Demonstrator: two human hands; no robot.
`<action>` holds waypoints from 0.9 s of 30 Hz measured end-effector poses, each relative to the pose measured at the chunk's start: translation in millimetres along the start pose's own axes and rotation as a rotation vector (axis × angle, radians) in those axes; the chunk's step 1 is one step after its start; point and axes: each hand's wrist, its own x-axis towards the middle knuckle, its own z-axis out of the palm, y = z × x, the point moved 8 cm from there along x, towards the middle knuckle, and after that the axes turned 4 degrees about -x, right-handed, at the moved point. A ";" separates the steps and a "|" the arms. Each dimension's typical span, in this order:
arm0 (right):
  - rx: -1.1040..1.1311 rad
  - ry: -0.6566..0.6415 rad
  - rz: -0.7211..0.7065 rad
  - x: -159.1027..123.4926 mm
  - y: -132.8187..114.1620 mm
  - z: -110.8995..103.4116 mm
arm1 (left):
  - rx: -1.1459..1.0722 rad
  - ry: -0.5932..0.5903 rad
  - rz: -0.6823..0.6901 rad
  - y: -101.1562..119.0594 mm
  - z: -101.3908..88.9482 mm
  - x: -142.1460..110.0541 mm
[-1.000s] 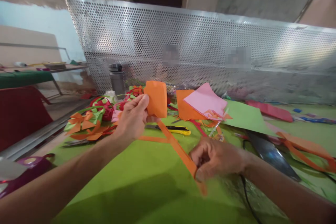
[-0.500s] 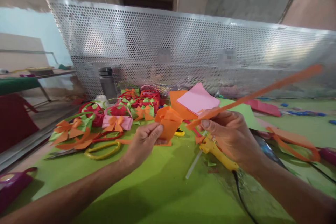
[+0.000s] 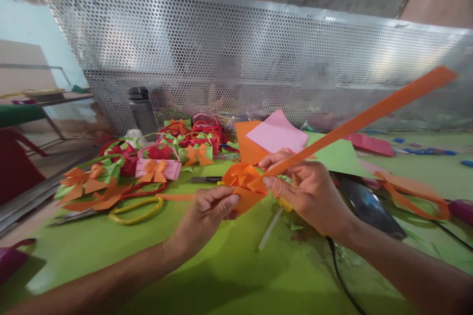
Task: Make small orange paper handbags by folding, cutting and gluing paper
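An orange folded paper bag [image 3: 248, 200] is pinched between the thumb and fingers of my left hand [image 3: 211, 211], its open top tilted towards me. My right hand [image 3: 308, 189] grips a long orange paper strip [image 3: 362, 125] near its lower end. That end touches the inner rim of the bag, and the rest slants up to the right. Beneath my right hand lies a yellow glue gun [image 3: 284, 204], mostly covered, with a clear glue stick [image 3: 271, 229] beside it.
Scissors [image 3: 136, 211] with yellow handles lie left, near several finished small paper bags [image 3: 158, 170] with bows. Behind are pink paper [image 3: 277, 133], a grey bottle [image 3: 142, 110] and a perforated metal panel [image 3: 258, 49]. A dark phone-like slab [image 3: 369, 206] lies right.
My right hand has moved left and brought the strip's end against the bag's opening. The bag has shifted slightly right and down and is tipped more. The camera view has shifted a little.
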 end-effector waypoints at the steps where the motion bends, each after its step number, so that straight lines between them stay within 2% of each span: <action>1: -0.011 -0.008 -0.007 -0.6 -0.3 1.1 | -0.003 -0.006 -0.010 -1.2 0.5 -0.3; 6: -0.039 -0.032 -0.033 -1.2 -2.0 3.8 | -0.025 -0.026 -0.053 -5.2 2.3 -0.6; 14: -0.074 -0.061 0.039 -4.2 8.4 7.7 | -0.151 -0.022 -0.243 -12.6 9.4 -3.7; 27: -0.111 -0.108 0.053 -5.8 9.7 13.9 | -0.142 -0.010 -0.234 -14.2 10.6 -4.1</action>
